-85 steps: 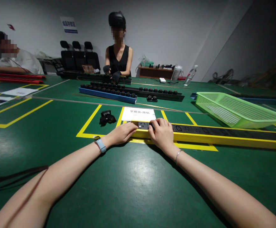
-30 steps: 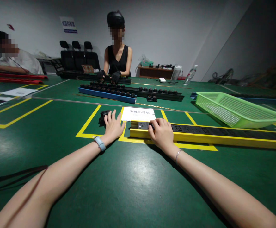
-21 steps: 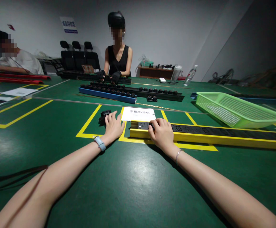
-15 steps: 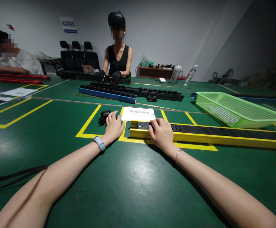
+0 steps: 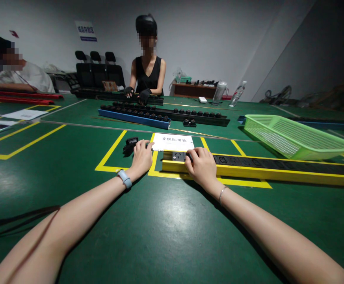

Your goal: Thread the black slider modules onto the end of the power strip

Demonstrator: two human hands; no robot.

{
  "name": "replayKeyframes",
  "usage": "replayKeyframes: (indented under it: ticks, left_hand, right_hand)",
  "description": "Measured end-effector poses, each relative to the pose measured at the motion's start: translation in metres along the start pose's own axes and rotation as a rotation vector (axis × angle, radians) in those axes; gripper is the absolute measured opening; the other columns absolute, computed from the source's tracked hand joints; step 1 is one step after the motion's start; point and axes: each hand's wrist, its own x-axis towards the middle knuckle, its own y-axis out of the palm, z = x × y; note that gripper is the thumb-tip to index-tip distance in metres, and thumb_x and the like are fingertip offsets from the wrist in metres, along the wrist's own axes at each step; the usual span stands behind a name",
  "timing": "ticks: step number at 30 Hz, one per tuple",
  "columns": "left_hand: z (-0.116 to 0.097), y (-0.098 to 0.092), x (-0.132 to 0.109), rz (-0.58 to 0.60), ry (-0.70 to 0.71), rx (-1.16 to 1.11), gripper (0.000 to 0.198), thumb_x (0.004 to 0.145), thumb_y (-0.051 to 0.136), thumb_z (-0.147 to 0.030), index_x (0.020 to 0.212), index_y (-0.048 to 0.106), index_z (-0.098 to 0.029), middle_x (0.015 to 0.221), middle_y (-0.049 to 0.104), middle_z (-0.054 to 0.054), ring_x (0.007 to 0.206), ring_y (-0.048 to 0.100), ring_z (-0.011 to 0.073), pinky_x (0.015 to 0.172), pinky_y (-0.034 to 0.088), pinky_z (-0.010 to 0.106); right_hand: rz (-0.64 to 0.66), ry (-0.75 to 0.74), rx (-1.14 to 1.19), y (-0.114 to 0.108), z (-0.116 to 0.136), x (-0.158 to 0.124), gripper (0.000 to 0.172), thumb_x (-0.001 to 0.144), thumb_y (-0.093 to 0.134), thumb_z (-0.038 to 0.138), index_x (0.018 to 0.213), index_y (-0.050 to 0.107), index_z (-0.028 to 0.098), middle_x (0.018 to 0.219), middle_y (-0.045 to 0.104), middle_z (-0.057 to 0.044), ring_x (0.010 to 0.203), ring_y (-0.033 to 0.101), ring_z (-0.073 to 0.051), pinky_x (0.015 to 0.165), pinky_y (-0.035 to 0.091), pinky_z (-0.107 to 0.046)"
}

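Note:
A long yellow rail (image 5: 242,172) holds a row of black socket modules (image 5: 178,156) and runs off to the right. My right hand (image 5: 203,165) grips this rail near its left end, with the thumb at the near side and the fingers curled over the top; the fingertips are partly hidden. My left hand (image 5: 142,157) rests on the table left of the rail's end, its fingers spread and slightly bent. Loose black modules (image 5: 129,146) lie just beyond and left of those fingers; whether they touch is hard to tell.
A white paper label (image 5: 173,141) lies behind the rail. The green basket (image 5: 296,138) stands at the right. Farther back are a blue rail (image 5: 133,119) with black parts and a bottle (image 5: 237,94). A co-worker (image 5: 148,75) in black gloves works across the table.
My left hand has shifted very slightly, its fingers moving a little. My right hand and the yellow rail look still. Across the table, a co-worker's gloved hand has moved slightly.

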Motion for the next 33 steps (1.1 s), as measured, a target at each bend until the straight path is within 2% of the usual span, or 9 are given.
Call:
replayKeyframes:
  ticks: [5,11,15,21,26,33]
  left_hand:
    - [-0.002,-0.002,0.001,0.003,-0.01,-0.015,0.036,0.089,0.042,-0.015,0.123,0.054,-0.018,0.125,0.049,0.015,0.118,0.039,0.0309,0.097,0.037,0.046]
    - [-0.006,-0.007,0.001,0.041,-0.057,0.016,0.024,0.093,0.041,-0.025,0.108,0.059,-0.02,0.11,0.054,0.013,0.105,0.044,0.0308,0.087,0.038,0.048]
    - [-0.006,-0.008,0.002,0.045,-0.046,-0.027,0.024,0.095,0.037,-0.026,0.104,0.058,-0.02,0.106,0.055,0.012,0.102,0.046,0.0285,0.083,0.042,0.044]
    - [-0.006,-0.007,0.005,0.01,0.009,-0.191,0.02,0.095,0.04,-0.028,0.102,0.056,-0.019,0.103,0.055,0.009,0.101,0.048,0.0242,0.092,0.044,0.039]
    - [-0.008,-0.009,0.006,-0.014,-0.002,-0.266,0.016,0.09,0.051,-0.033,0.097,0.053,-0.018,0.101,0.053,0.008,0.102,0.048,0.0231,0.093,0.044,0.038]
    - [-0.011,-0.01,0.005,0.003,0.032,-0.333,0.014,0.087,0.053,-0.03,0.093,0.047,-0.019,0.099,0.048,0.007,0.099,0.046,0.021,0.092,0.044,0.038]
  right_hand:
    - [0.003,-0.001,0.002,0.0,0.0,0.0,0.023,0.093,0.043,0.035,0.098,0.06,0.019,0.097,0.057,-0.008,0.094,0.047,-0.022,0.082,0.033,-0.034]
    - [-0.002,-0.001,0.012,0.0,0.0,0.0,0.023,0.093,0.043,0.034,0.098,0.06,0.019,0.097,0.057,-0.008,0.094,0.046,-0.022,0.082,0.033,-0.034]
    - [-0.009,-0.005,0.023,0.0,0.001,0.0,0.023,0.093,0.044,0.034,0.098,0.061,0.019,0.097,0.057,-0.008,0.094,0.046,-0.022,0.081,0.033,-0.035]
    - [-0.025,-0.011,0.027,0.0,0.0,0.0,0.022,0.093,0.044,0.033,0.098,0.06,0.02,0.096,0.057,-0.008,0.093,0.046,-0.023,0.08,0.033,-0.034]
    - [0.001,-0.005,0.014,0.0,-0.001,0.0,0.023,0.093,0.044,0.034,0.097,0.061,0.019,0.096,0.057,-0.008,0.093,0.046,-0.022,0.08,0.033,-0.034]
    - [-0.025,-0.01,0.021,0.001,0.0,0.0,0.022,0.093,0.043,0.034,0.096,0.061,0.02,0.094,0.056,-0.008,0.091,0.045,-0.023,0.08,0.032,-0.034]
